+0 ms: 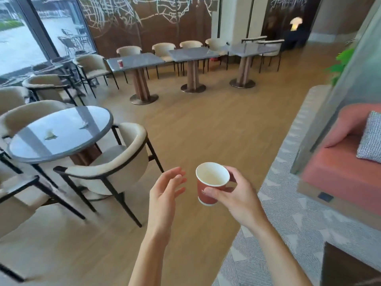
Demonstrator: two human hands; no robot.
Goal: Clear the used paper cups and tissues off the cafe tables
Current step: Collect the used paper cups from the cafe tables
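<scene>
floor: wood cafe floor under both hands.
right hand [233,195]: pinching red cup [210,184], upright.
left hand [169,188]: fingers spread, nothing held, nearer side to tissues.
round table [24,149]: near left, two tissues [50,135].
far table [140,60]: second cup [120,63].

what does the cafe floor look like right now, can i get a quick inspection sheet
surface: round table glossy; grey square table beyond.
job's things: two tissues on the round table; red cup on the square table; held cup looks empty.
clutter: nothing seen.
hands: right hand grips the held cup; left hand open, holds nothing.
cables: nothing seen.
surroundings: cream chairs, wood floor, red sofa.
</scene>
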